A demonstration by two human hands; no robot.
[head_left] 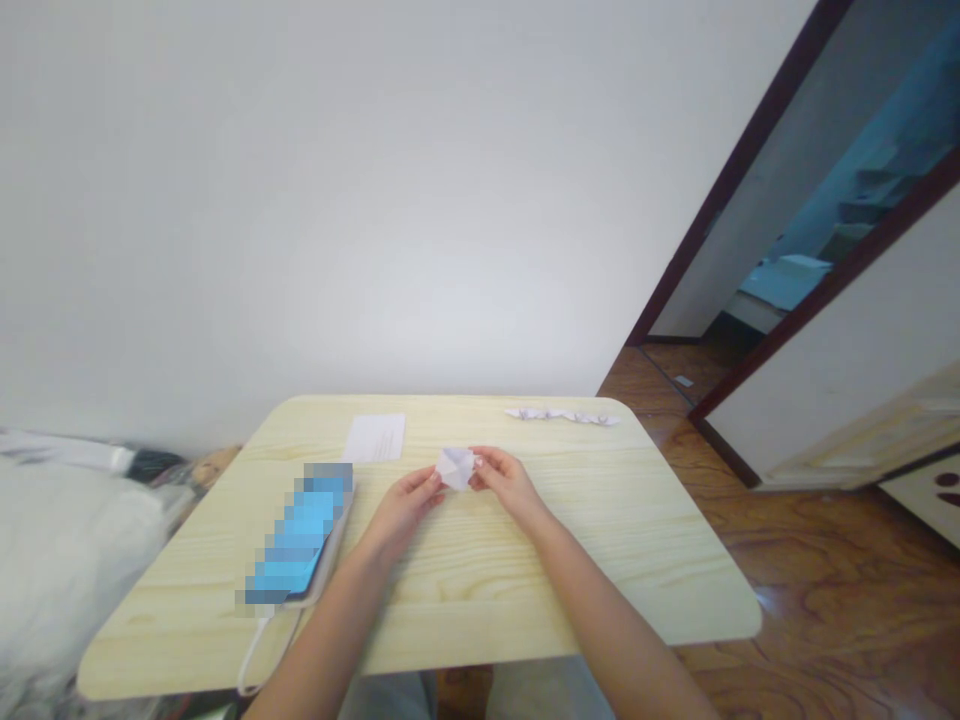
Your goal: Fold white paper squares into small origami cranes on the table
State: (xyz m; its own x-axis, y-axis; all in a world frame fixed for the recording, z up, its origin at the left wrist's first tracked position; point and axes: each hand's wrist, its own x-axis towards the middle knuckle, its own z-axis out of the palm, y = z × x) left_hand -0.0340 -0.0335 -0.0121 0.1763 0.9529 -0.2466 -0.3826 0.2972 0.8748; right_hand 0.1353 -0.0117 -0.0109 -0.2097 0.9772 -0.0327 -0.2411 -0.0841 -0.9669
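Note:
A small white piece of folded paper, with crease lines across its face, is held up just above the table. My left hand pinches its left edge between thumb and fingers. At the opposite edge, my right hand grips the paper the same way. Behind my left hand lies a flat stack or sheet of white paper. Beyond my right hand, a row of small folded paper pieces stretches along the table's far edge.
The pale wooden table has rounded corners and stands by a white wall. On its left lies a phone-like device with a blurred screen and a white cable. White bedding is at the left, a doorway at the right.

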